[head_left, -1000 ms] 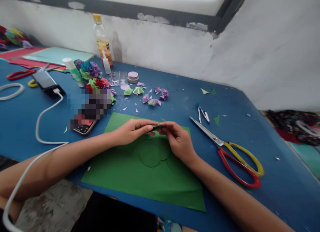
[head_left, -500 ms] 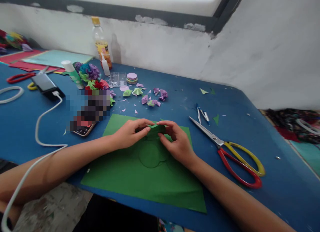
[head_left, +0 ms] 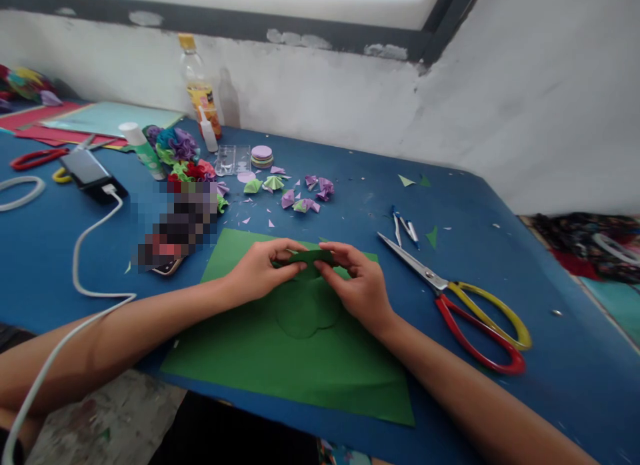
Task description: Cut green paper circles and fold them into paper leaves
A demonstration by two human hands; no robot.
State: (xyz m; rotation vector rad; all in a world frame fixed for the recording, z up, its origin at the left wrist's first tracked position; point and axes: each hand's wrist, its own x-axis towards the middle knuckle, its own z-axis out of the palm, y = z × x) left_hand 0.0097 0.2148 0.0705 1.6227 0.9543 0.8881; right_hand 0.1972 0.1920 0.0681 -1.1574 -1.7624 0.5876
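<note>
Between my two hands is a small folded piece of green paper (head_left: 312, 256), pinched at both ends. My left hand (head_left: 264, 270) grips its left end with thumb and fingers. At the right end, my right hand (head_left: 357, 278) does the same. Both hands are just above a large green paper sheet (head_left: 240, 365) lying on the blue table. Rounded green outlines (head_left: 300, 318) show on the sheet below my hands; I cannot tell whether they are drawn or cut pieces.
Large scissors (head_left: 465, 305) with red and yellow handles lie at the right, near a drawing compass (head_left: 405, 226). Folded purple and green paper pieces (head_left: 300, 197) lie behind the sheet. A phone (head_left: 173, 261), a power bank (head_left: 93, 175) with white cable and a bottle (head_left: 200, 91) stand leftward.
The green paper between my hands now looks flatter, with a level top edge instead of a raised, bent one. My hands stay in almost the same place.
</note>
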